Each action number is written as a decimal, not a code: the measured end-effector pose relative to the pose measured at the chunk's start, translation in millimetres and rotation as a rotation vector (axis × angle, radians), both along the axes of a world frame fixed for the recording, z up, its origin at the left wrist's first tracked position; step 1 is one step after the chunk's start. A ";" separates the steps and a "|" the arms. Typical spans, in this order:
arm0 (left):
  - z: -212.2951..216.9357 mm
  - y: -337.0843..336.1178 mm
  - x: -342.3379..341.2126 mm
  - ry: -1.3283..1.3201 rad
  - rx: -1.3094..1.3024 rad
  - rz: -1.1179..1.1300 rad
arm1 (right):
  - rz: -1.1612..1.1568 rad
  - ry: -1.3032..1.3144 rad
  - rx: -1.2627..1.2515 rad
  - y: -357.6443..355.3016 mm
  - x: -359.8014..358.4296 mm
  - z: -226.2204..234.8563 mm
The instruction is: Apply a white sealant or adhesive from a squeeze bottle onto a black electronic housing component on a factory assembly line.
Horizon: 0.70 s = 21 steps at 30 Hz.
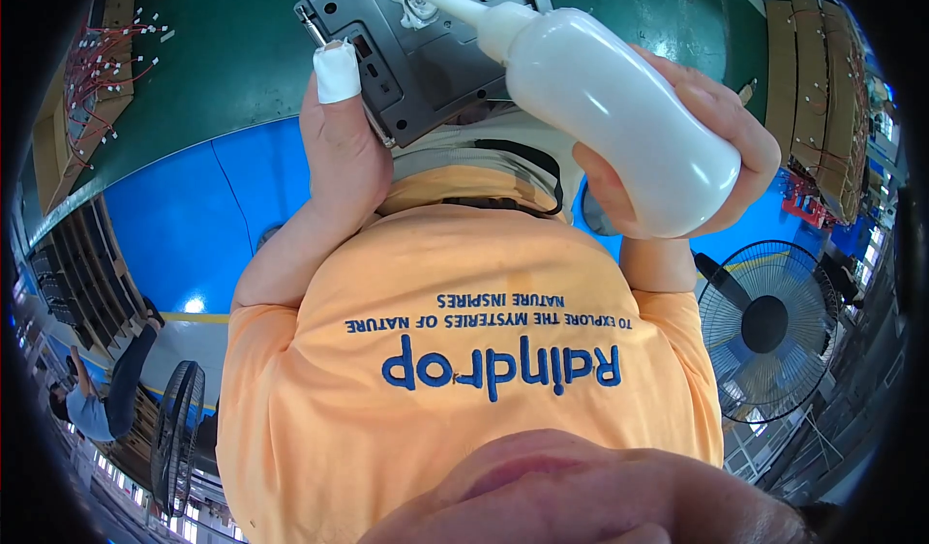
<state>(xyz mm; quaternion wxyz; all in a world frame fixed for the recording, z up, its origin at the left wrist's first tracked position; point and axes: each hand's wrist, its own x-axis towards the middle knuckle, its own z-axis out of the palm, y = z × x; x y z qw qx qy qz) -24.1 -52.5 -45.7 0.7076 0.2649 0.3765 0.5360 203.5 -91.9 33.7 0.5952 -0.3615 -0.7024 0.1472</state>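
- In the head view, we see the left hand (346, 152), its thumb bound in a white wrap (337, 72), gripping the edge of a dark-grey plastic housing (426, 70); we cannot tell how its hidden fingers lie.
- We find that housing before the waist, tilted, at the green work surface (223, 89).
- We see the right hand (750, 142) curled around a glossy white squeeze bottle (619, 123), its tapered nozzle (445, 2) pointing at a white patch (418, 14) on the housing.
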 end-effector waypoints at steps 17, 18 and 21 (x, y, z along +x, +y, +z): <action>5.6 -0.4 0.9 0.109 0.013 -0.029 | -0.078 -0.120 -0.002 -5.4 4.0 4.1; 5.5 0.2 0.9 0.119 0.038 -0.039 | -0.025 -0.125 0.017 -5.4 4.9 4.5; 6.5 0.5 1.1 0.147 0.040 -0.038 | -0.124 -0.072 0.034 -5.8 5.7 1.2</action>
